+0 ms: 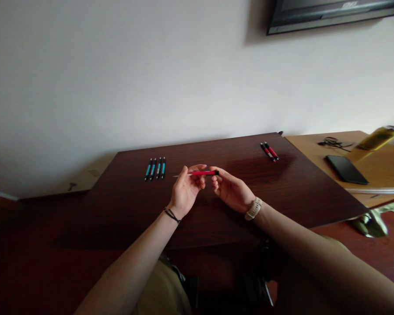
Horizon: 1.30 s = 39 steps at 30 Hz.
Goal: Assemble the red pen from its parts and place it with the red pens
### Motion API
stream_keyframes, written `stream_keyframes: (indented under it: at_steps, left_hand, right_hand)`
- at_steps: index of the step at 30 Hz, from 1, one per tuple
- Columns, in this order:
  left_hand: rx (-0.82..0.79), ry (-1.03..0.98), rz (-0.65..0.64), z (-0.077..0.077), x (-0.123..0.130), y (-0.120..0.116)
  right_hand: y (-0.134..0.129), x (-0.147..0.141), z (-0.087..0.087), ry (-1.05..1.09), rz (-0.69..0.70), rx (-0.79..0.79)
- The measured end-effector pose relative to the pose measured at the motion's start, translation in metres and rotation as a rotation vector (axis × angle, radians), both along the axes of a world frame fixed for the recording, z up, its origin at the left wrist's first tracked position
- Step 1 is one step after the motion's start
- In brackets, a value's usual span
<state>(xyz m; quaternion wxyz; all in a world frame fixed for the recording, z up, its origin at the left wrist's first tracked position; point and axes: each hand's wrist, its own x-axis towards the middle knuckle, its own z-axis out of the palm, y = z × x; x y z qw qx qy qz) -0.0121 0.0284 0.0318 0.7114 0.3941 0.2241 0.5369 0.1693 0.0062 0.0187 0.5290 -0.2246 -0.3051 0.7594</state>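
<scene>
Pinching apparently unfinished slim red-and-black plastic pen [202, 173] at centre with left hand [187, 189] and right hand [233, 190] half-curled; seemingly done with four teal-and-black pens [158, 168] at nine o'clock, two red-and-black pens [271, 150] towards two.

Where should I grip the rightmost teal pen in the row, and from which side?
Likely the middle of the rightmost teal pen, pinched crosswise from above and right: it lies flat, lengthwise toward the wall, with a neighbouring pen close on its left but none immediately right.

No text is readable; lettering [350, 5] on the screen [328, 16] is blurred.
</scene>
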Motion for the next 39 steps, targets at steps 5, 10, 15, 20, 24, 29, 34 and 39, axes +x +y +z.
stream_keyframes:
  at_steps: [5,10,15,20,24,29,34,39]
  left_hand:
    - [0.043,0.08,0.02,-0.004,0.0,0.001]
    - [0.099,0.151,0.044,-0.008,-0.001,0.002]
    - [0.126,0.186,0.055,-0.01,-0.001,0.002]
    - [0.111,0.193,0.054,-0.011,-0.001,0.003]
    - [0.099,0.185,0.055,-0.012,-0.001,0.003]
    - [0.073,0.156,0.027,-0.013,0.0,0.001]
    - [0.045,0.108,-0.004,-0.012,0.002,0.0]
    - [0.031,0.108,0.008,-0.012,0.003,0.0]
  right_hand:
    - [0.001,-0.001,0.0,-0.028,-0.002,0.023]
    - [0.0,-0.001,0.002,-0.075,-0.04,0.034]
    - [0.002,-0.002,-0.001,-0.098,-0.066,0.047]
    - [0.003,-0.003,-0.005,-0.153,-0.108,0.08]
    - [0.002,-0.006,-0.005,-0.183,-0.134,0.1]
    - [-0.001,-0.011,0.001,-0.235,-0.168,0.135]
    - [-0.002,-0.009,0.002,-0.25,-0.159,0.146]
    - [-0.002,-0.008,-0.003,-0.24,-0.128,0.139]
